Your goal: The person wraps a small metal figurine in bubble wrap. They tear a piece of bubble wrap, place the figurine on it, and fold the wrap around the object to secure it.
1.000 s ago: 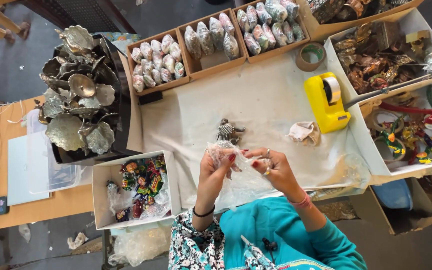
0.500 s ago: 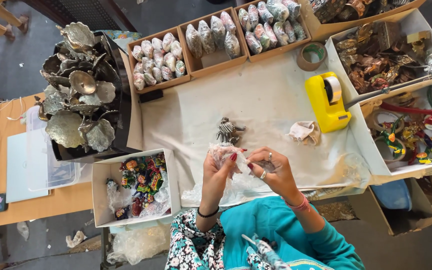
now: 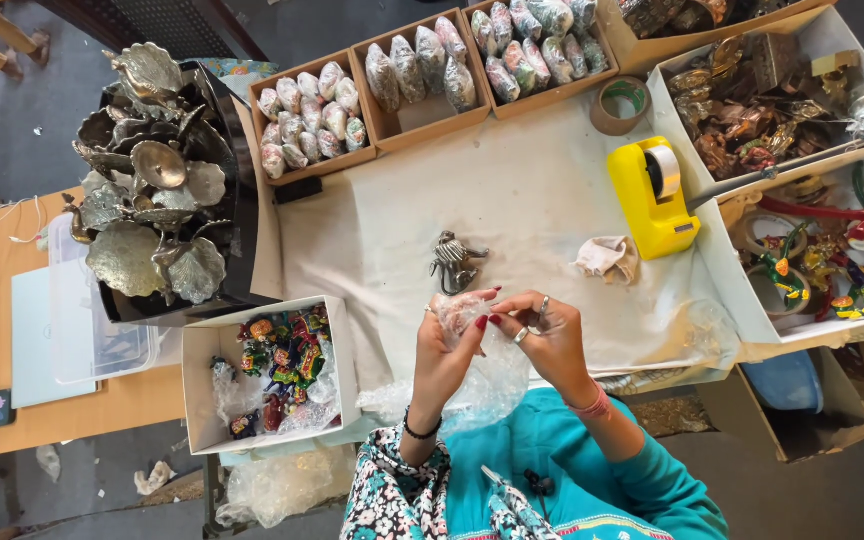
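A small item swaddled in clear bubble wrap (image 3: 472,345) sat above the tabletop's (image 3: 512,200) near edge, pinched by both hands. The left hand (image 3: 449,345) cupped it, fingers closed; the right hand (image 3: 542,335) nipped the film. Wrapping well probably meant keeping it taut. A metal figurine (image 3: 455,262) lay just beyond.

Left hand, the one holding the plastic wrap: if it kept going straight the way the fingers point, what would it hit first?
Probably the small metal figurine on the white cloth, just beyond the left hand; height above the table is unclear.
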